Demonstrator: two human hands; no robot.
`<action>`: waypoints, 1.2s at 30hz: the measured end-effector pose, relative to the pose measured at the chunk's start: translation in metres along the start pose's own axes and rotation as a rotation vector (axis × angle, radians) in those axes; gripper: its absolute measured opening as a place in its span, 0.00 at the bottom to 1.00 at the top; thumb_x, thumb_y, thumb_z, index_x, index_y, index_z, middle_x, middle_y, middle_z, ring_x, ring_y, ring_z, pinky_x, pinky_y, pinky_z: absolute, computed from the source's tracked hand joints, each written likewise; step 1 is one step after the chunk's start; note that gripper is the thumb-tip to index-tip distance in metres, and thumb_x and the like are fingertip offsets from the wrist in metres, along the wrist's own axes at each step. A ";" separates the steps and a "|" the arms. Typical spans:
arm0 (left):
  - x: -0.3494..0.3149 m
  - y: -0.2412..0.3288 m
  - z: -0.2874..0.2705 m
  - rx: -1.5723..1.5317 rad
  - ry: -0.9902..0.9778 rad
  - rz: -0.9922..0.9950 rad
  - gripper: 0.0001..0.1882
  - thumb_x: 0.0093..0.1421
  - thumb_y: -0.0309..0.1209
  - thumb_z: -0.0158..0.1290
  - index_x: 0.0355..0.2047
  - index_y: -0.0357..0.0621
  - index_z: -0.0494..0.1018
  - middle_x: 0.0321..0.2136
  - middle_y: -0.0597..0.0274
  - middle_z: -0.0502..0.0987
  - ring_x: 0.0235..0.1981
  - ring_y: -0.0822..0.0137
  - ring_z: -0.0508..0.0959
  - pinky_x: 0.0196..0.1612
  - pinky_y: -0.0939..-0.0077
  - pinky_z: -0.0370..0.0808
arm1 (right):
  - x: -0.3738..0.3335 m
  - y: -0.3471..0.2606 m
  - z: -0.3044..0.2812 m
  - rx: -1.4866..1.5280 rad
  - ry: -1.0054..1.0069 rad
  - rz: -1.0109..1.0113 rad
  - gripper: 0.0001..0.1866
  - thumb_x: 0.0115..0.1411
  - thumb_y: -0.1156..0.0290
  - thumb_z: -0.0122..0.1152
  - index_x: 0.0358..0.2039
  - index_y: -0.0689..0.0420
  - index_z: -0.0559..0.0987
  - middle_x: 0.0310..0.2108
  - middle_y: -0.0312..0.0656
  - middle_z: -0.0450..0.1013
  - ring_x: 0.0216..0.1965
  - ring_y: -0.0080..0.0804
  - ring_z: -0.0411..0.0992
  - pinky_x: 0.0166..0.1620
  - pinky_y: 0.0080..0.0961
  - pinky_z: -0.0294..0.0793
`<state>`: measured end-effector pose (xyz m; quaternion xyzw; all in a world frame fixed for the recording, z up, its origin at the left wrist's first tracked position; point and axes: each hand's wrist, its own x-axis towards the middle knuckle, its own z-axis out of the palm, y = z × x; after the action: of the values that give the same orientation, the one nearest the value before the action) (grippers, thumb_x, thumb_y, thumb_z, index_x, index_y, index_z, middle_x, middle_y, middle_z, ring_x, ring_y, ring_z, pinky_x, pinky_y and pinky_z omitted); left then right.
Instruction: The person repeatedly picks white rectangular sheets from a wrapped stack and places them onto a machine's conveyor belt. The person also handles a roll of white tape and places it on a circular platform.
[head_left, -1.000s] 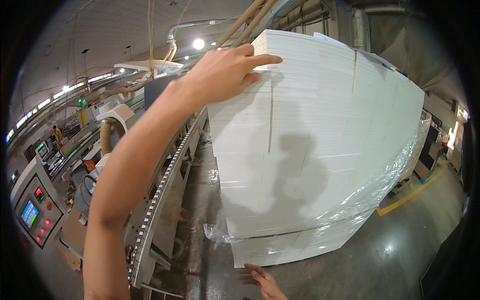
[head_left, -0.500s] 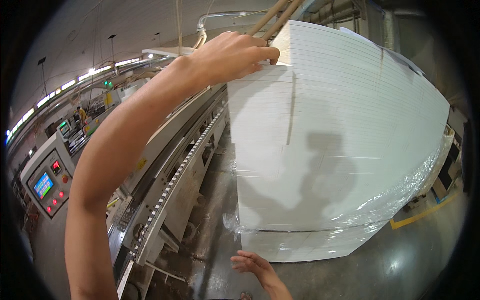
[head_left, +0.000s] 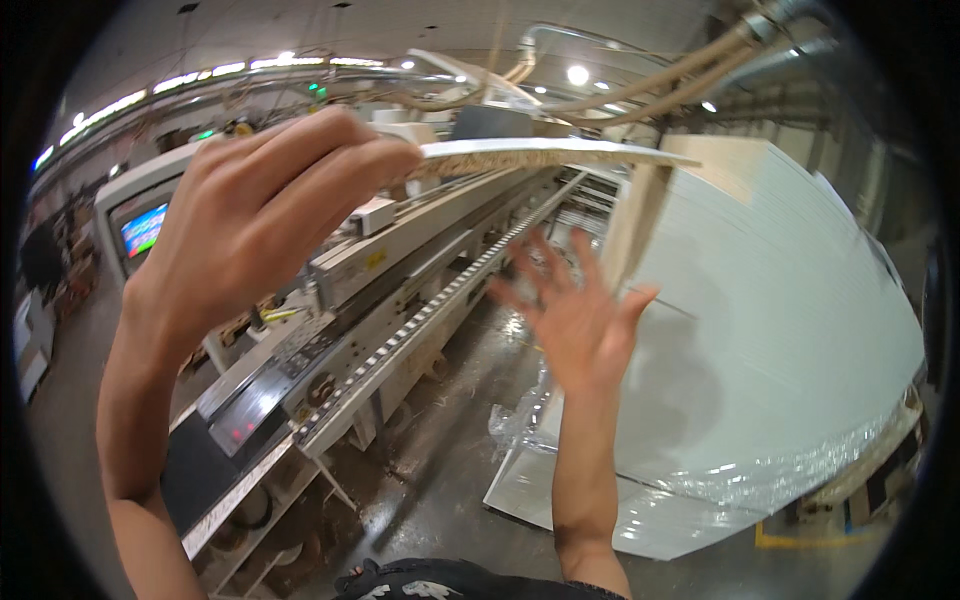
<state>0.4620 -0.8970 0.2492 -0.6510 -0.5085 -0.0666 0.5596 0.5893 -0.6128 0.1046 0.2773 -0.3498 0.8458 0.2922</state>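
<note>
Head view: the left hand has come away from the top corner of the stack of white boards and now appears to hold one white board by its left end, fingers curled over it, the thumb's side hidden. That board extends rightward from the left hand, its rough brown edge facing the wearer, and its far end overlaps the stack in the view; whether they touch, I cannot tell. The right hand, low by the foot of the stack half a second ago, has risen beneath the board, fingers spread wide, blurred and gripping nothing. So the board looks lifted clear at the left hand's end, with that hand alone grasping it. Between and below the hands runs a long machine with a checkered strip; a lit screen sits just left of the left hand, and clear film wraps the stack, below and right of the right hand.
</note>
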 end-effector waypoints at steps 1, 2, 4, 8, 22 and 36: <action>-0.021 0.005 -0.021 0.016 0.019 -0.043 0.25 0.57 0.21 0.66 0.56 0.43 0.79 0.42 0.56 0.84 0.38 0.66 0.86 0.32 0.70 0.83 | 0.030 0.004 0.011 0.060 0.003 0.025 0.57 0.58 0.22 0.54 0.72 0.57 0.62 0.67 0.59 0.66 0.69 0.60 0.62 0.70 0.70 0.61; -0.045 0.012 -0.043 0.033 0.031 -0.088 0.23 0.57 0.21 0.66 0.55 0.42 0.79 0.42 0.55 0.85 0.38 0.65 0.86 0.32 0.70 0.83 | 0.052 0.011 0.021 0.126 0.010 0.057 0.59 0.55 0.20 0.56 0.71 0.58 0.63 0.65 0.58 0.67 0.69 0.60 0.62 0.70 0.71 0.59; -0.091 0.029 -0.078 0.091 0.024 -0.209 0.16 0.58 0.20 0.63 0.48 0.38 0.82 0.39 0.54 0.85 0.38 0.61 0.87 0.34 0.69 0.87 | 0.073 0.030 0.025 0.204 -0.048 0.068 0.60 0.53 0.18 0.56 0.69 0.60 0.65 0.65 0.57 0.68 0.68 0.57 0.64 0.70 0.71 0.59; -0.180 0.072 -0.140 0.079 -0.087 -0.408 0.14 0.57 0.19 0.65 0.43 0.41 0.82 0.43 0.53 0.84 0.45 0.52 0.87 0.43 0.66 0.90 | 0.035 0.123 0.083 -0.047 0.223 0.125 0.50 0.63 0.27 0.56 0.68 0.57 0.67 0.63 0.43 0.71 0.62 0.41 0.70 0.62 0.45 0.73; -0.514 0.314 -0.175 -0.354 0.468 -2.397 0.19 0.64 0.24 0.60 0.56 0.40 0.75 0.52 0.55 0.79 0.47 0.68 0.80 0.45 0.73 0.81 | -0.199 0.519 -0.003 0.221 0.762 1.076 0.22 0.65 0.76 0.63 0.60 0.57 0.74 0.56 0.42 0.77 0.58 0.42 0.75 0.64 0.44 0.74; -0.665 0.316 -0.165 -0.443 0.360 -2.596 0.35 0.63 0.17 0.58 0.71 0.37 0.62 0.54 0.49 0.75 0.33 0.68 0.83 0.30 0.76 0.85 | -0.218 0.652 -0.033 0.166 0.737 1.370 0.26 0.69 0.70 0.64 0.65 0.56 0.69 0.63 0.43 0.69 0.65 0.43 0.67 0.67 0.48 0.68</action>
<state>0.4591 -1.3738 -0.3355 0.2447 -0.6547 -0.7145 0.0323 0.2789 -1.0343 -0.3420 -0.2782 -0.2588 0.8986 -0.2194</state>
